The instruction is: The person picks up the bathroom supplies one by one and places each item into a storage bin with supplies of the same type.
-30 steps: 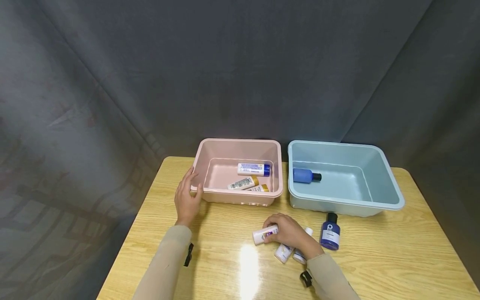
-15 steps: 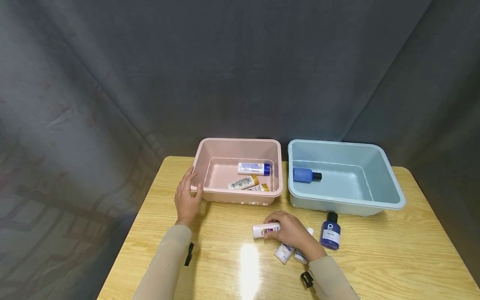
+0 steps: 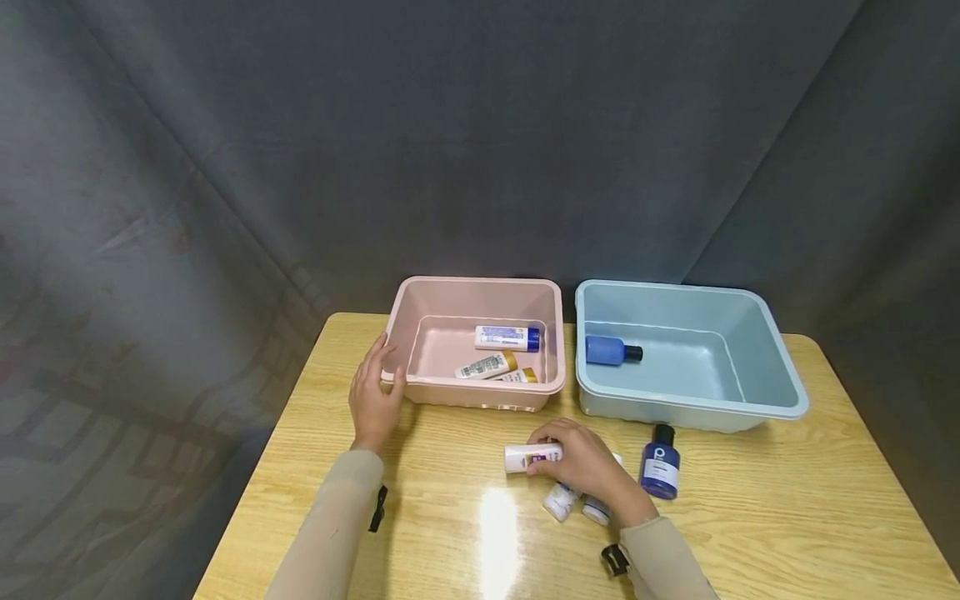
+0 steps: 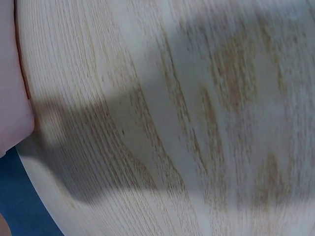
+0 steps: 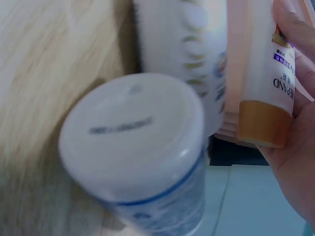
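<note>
Fingers of a person's right hand (image 3: 585, 460) pinch a brown-capped white plastic bottle (image 3: 521, 458) in front of a pink plastic bin (image 3: 465, 394), the bottle squarer to the bin than a second earlier; the left hand (image 3: 373, 400) rests spread at the bin's corner.

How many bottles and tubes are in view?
8. Pink bin: one blue-capped bottle, two gold-capped tubes. Blue bin: one blue bottle. Right hand: one white tube. Table: two white bottles, one navy bottle. Others may be hidden.
</note>
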Demonstrator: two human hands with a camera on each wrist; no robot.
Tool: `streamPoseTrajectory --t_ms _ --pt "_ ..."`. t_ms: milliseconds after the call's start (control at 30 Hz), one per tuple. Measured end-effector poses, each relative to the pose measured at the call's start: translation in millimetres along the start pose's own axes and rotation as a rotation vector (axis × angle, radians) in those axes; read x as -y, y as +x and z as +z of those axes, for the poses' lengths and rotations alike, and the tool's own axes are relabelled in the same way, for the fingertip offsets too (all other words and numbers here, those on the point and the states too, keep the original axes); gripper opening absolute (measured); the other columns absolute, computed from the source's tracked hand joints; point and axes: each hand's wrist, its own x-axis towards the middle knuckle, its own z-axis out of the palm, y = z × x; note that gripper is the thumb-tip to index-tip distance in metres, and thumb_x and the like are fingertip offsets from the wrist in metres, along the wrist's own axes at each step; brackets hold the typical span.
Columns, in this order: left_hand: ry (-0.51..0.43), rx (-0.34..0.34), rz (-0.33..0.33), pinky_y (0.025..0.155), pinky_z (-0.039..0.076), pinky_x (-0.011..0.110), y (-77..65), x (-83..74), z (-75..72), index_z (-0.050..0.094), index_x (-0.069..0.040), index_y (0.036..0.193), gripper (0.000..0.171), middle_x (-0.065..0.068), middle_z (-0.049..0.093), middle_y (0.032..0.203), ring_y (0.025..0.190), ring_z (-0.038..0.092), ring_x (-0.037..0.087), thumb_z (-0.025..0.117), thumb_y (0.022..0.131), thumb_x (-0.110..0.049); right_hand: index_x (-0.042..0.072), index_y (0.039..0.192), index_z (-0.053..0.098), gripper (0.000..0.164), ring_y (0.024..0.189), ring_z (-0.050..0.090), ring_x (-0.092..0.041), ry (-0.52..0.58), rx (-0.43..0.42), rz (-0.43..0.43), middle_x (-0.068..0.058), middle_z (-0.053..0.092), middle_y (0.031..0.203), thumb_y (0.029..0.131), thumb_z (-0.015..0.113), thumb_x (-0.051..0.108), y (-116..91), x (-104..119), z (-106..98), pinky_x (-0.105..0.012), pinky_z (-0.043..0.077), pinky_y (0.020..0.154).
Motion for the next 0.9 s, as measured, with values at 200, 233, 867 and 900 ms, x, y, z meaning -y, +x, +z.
streamPoseTrajectory --t_ms 200,233,867,900 --pt "-0.003 -0.002 0.007 0.108 0.035 0.049 0.0 0.4 0.5 0.059 -0.009 0.131 0.04 -0.004 0.043 0.153 0.138 0.043 0.025 0.057 0.093 -0.02 0.031 0.095 0.071 0.031 0.092 0.06 -0.007 -0.009 -0.001 -0.009 0.016 0.066 0.099 0.071 0.086 0.043 -2 5 -3 -0.039 0.05 0.084" --pt "-0.003 -0.003 0.008 0.108 0.035 0.049 0.0 0.4 0.3 0.059 -0.009 0.131 0.04 -0.004 0.043 0.153 0.138 0.043 0.025 0.057 0.093 -0.02 0.031 0.095 0.071 0.031 0.091 0.06 -0.007 -0.009 0.002 -0.007 0.016 0.066 0.1 0.071 0.085 0.043 -2 6 -4 -0.039 0.05 0.084" --pt "-0.008 -0.021 0.025 0.107 0.035 0.05 0.2 2.7 0.5 0.06 -0.009 0.13 0.039 -0.004 0.044 0.153 0.137 0.044 0.025 0.059 0.092 -0.018 0.03 0.096 0.071 0.03 0.081 0.056 -0.004 -0.015 -0.061 -0.102 0.016 0.066 0.097 0.071 0.087 0.037 1 21 -15 -0.032 0.049 0.073" --pt "-0.009 -0.02 0.024 0.107 0.035 0.05 0.3 2.3 0.3 0.06 -0.009 0.13 0.039 -0.004 0.044 0.153 0.137 0.044 0.025 0.059 0.092 -0.019 0.03 0.096 0.071 0.031 0.081 0.056 -0.004 -0.014 -0.064 -0.106 0.016 0.066 0.097 0.071 0.088 0.035 2 22 -15 -0.031 0.049 0.073"
